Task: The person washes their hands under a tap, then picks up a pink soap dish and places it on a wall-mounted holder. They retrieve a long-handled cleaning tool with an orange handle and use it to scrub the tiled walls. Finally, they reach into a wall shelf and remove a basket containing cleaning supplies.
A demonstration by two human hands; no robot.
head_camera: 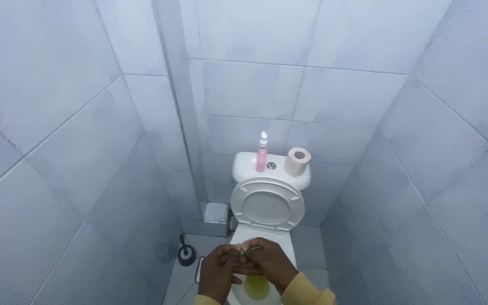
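My left hand (220, 273) and my right hand (270, 264) meet in front of me, fingertips touching, above a white toilet (244, 236). I cannot make out anything between the fingers. Both wrists wear yellow sleeves. The toilet lid (268, 204) is raised against the cistern (244, 168). Yellow liquid (257, 287) lies in the bowl below my hands.
A pink spray bottle (261, 153) and a roll of pinkish toilet paper (297, 161) stand on the cistern. A black toilet brush (186, 254) sits on the floor at the left, near a small grey box (216, 213). Grey tiled walls close in on both sides.
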